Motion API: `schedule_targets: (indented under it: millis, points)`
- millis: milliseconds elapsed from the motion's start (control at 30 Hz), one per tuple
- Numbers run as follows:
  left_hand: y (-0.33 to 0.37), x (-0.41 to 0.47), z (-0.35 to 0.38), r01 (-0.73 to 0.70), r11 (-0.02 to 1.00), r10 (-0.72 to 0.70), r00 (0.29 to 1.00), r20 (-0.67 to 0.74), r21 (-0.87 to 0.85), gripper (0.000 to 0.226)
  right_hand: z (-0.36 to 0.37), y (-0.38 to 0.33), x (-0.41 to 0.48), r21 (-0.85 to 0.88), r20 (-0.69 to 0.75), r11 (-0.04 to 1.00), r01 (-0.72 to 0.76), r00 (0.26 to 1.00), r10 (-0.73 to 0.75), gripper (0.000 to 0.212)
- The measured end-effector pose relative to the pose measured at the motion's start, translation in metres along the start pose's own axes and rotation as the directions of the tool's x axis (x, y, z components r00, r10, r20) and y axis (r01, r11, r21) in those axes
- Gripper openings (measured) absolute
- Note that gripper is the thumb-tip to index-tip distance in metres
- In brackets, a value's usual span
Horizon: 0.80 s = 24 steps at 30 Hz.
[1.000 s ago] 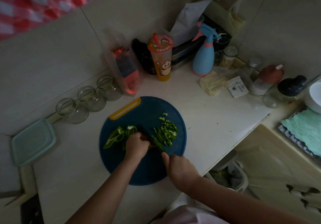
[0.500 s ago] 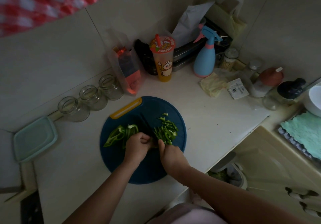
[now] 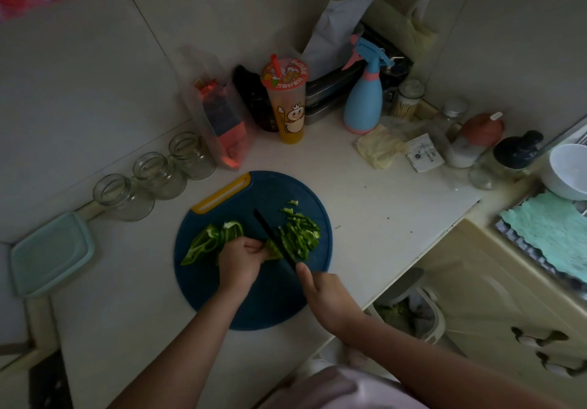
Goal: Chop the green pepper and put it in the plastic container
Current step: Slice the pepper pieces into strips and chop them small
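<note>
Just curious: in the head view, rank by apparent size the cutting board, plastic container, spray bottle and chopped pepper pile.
1. cutting board, largest
2. plastic container
3. spray bottle
4. chopped pepper pile, smallest, though close to the bottle, which stands farther away

Left grip (image 3: 239,262) pins pepper piece (image 3: 273,251) on blue cutting board (image 3: 270,300), mid counter (image 3: 381,211). Right grip (image 3: 324,297) holds knife (image 3: 273,237), blade at the piece's 3 o'clock edge, tip toward 11. Chopped strips (image 3: 301,237) at blade's 3 o'clock, uncut pepper (image 3: 206,243) at 9. Plastic container (image 3: 50,254) at board's 9 o'clock, well apart.
</note>
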<state>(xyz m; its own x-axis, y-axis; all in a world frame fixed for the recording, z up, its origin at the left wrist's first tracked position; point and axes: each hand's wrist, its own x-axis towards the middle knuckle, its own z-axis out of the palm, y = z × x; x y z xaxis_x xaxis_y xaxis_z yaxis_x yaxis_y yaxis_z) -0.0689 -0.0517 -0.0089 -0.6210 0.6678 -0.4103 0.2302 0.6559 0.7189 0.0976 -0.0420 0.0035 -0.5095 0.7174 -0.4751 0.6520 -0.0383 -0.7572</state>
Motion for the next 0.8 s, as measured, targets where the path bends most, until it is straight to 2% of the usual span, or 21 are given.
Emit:
schedule_targets:
  millis: [267, 467, 567, 667, 800]
  points:
    - [0.007, 0.002, -0.003, 0.054, 0.997, -0.055, 0.998, 0.007, 0.053, 0.008, 0.014, 0.010, 0.003, -0.135, -0.018, 0.989, 0.063, 0.998, -0.066, 0.051]
    - [0.008, 0.006, -0.004, 0.100, 0.995, -0.101, 0.995, 0.023, 0.020, 0.010, 0.016, 0.012, 0.004, -0.160, -0.045, 0.986, 0.052, 0.997, -0.060, 0.049]
    - [0.009, 0.008, -0.004, 0.099, 0.995, -0.099, 0.995, 0.027, 0.034, 0.009, 0.016, 0.011, 0.004, -0.136, -0.028, 0.990, 0.047, 0.998, -0.051, 0.050]
    - [0.008, 0.011, -0.004, 0.112, 0.994, -0.112, 0.992, 0.056, 0.009, 0.006, 0.012, 0.005, 0.005, -0.033, 0.014, 0.999, 0.003, 1.000, -0.003, 0.055]
    - [0.007, 0.016, -0.005, 0.123, 0.992, -0.122, 0.989, 0.085, -0.003, 0.012, 0.001, -0.001, 0.008, 0.026, 0.069, 0.998, -0.051, 0.996, 0.049, 0.054]
